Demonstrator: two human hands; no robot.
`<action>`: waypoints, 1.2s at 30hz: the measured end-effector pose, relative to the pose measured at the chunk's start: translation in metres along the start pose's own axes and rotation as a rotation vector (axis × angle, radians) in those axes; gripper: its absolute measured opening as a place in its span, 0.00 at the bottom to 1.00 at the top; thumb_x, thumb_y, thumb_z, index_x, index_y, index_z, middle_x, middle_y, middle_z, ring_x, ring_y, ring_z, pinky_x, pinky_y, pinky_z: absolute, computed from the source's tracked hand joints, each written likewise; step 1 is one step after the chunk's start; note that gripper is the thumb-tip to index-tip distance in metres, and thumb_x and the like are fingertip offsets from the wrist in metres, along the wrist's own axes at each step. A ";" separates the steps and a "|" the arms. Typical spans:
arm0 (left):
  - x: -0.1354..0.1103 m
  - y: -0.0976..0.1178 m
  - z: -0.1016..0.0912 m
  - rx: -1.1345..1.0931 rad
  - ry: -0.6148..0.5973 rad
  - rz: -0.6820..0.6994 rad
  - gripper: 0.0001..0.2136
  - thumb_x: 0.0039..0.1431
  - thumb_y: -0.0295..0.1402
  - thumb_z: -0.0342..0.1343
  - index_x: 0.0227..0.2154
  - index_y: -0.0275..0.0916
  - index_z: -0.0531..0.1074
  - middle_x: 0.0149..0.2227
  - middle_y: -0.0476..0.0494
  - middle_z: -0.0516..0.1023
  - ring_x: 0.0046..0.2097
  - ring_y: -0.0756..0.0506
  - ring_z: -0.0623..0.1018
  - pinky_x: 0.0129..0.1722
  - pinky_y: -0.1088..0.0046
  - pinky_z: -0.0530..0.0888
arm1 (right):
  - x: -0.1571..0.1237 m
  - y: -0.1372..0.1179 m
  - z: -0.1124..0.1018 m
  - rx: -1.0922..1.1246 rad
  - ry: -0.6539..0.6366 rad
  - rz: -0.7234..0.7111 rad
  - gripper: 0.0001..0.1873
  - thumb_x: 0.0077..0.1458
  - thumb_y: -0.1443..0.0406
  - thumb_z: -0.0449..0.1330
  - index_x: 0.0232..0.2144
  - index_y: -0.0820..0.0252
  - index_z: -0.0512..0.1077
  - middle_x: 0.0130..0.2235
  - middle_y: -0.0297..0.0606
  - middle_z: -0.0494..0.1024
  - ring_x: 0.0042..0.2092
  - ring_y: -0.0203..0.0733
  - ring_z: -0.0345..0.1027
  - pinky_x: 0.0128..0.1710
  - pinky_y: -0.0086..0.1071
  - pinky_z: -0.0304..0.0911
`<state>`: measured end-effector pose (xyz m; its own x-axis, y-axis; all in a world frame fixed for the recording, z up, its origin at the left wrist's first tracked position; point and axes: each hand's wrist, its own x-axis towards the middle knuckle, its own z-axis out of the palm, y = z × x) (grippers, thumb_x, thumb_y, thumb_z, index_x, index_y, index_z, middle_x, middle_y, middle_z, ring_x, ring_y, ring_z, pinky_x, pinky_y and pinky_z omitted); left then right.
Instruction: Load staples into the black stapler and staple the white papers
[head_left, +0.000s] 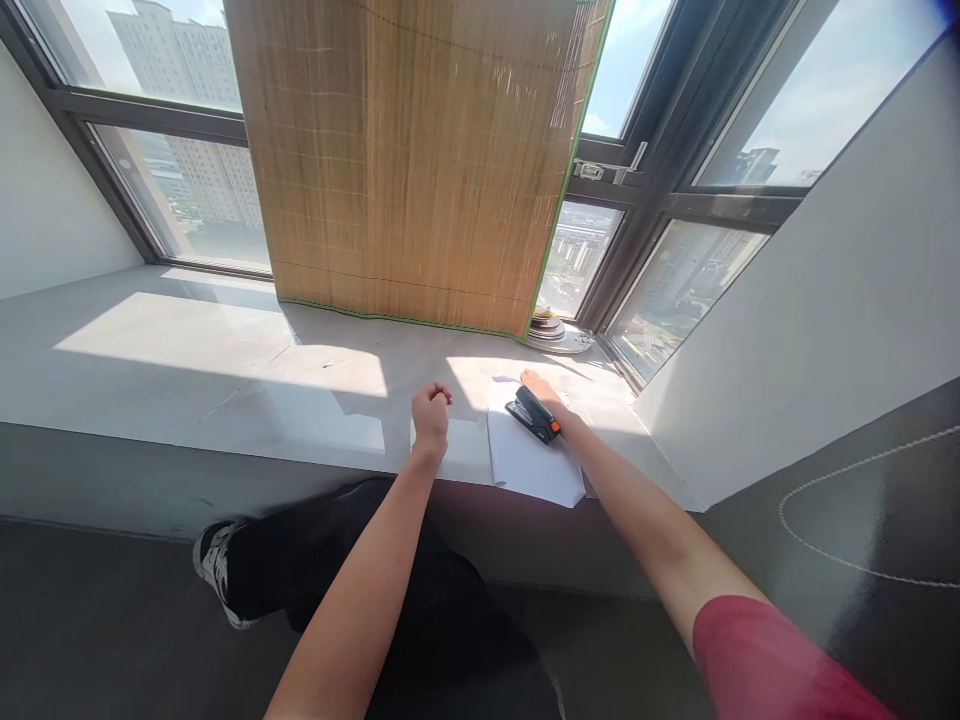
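My left hand (431,415) is closed in a loose fist above the near part of the windowsill, left of the papers. Whatever its curled fingers hold, if anything, is hidden. A black stapler (529,412) with an orange end lies slanted on white paper sheets (525,462), whose near edge overhangs the sill. Just beyond the stapler, my right hand (546,392) lies low over the far part of the paper, its fingers stretched forward and left. The stapler partly covers this hand.
The pale windowsill (247,400) runs across the view, with sunlit patches. A bamboo blind (420,160) hangs in front of the window. Several round plate-like discs (551,330) are stacked by its lower right corner. A white beaded cord (825,560) loops at right.
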<state>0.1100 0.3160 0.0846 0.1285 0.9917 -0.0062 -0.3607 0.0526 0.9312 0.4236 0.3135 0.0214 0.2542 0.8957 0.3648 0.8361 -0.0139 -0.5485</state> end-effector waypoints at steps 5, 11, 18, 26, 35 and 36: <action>-0.002 0.032 -0.018 -0.655 -0.215 0.162 0.21 0.53 0.24 0.56 0.19 0.39 0.46 0.23 0.51 0.51 0.24 0.51 0.57 0.30 0.72 0.65 | 0.024 -0.071 0.045 -0.009 -0.247 0.036 0.29 0.61 0.61 0.59 0.64 0.55 0.75 0.67 0.51 0.76 0.74 0.65 0.57 0.73 0.62 0.47; -0.001 0.026 -0.053 -0.722 -0.442 0.181 0.31 0.64 0.44 0.54 0.17 0.39 0.40 0.16 0.55 0.30 0.16 0.52 0.42 0.21 0.68 0.60 | 0.057 -0.171 0.116 -0.127 -0.311 -0.038 0.27 0.72 0.61 0.50 0.68 0.60 0.69 0.74 0.52 0.65 0.76 0.56 0.52 0.74 0.52 0.46; -0.003 -0.003 -0.040 -0.389 -1.053 -0.095 0.38 0.43 0.54 0.66 0.09 0.43 0.39 0.10 0.53 0.38 0.14 0.52 0.50 0.21 0.63 0.60 | 0.071 -0.209 0.142 -0.109 -0.259 -0.081 0.29 0.72 0.62 0.54 0.71 0.65 0.64 0.75 0.56 0.63 0.77 0.56 0.50 0.73 0.54 0.48; -0.009 0.005 -0.032 -0.195 -0.921 -0.287 0.33 0.55 0.50 0.61 0.11 0.44 0.43 0.12 0.49 0.45 0.15 0.49 0.57 0.24 0.58 0.68 | 0.054 -0.171 0.072 -0.008 0.046 0.114 0.24 0.72 0.56 0.52 0.29 0.53 0.81 0.28 0.43 0.77 0.40 0.50 0.73 0.43 0.38 0.67; -0.010 0.000 -0.028 -0.127 -0.748 -0.403 0.34 0.53 0.49 0.65 0.13 0.45 0.43 0.12 0.52 0.44 0.16 0.48 0.59 0.25 0.56 0.70 | -0.001 -0.214 0.101 0.426 -0.336 -0.163 0.34 0.63 0.52 0.66 0.69 0.45 0.69 0.44 0.33 0.83 0.46 0.46 0.75 0.53 0.39 0.70; -0.010 0.000 -0.030 -0.123 -0.717 -0.421 0.33 0.55 0.46 0.64 0.13 0.45 0.43 0.13 0.52 0.44 0.17 0.48 0.59 0.26 0.56 0.69 | -0.006 -0.215 0.103 0.401 -0.323 -0.161 0.38 0.61 0.56 0.69 0.71 0.43 0.67 0.41 0.31 0.82 0.43 0.45 0.74 0.52 0.39 0.71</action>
<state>0.0815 0.3100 0.0740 0.8159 0.5737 -0.0725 -0.2441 0.4554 0.8562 0.1925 0.3568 0.0597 -0.0774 0.9644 0.2529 0.5849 0.2493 -0.7718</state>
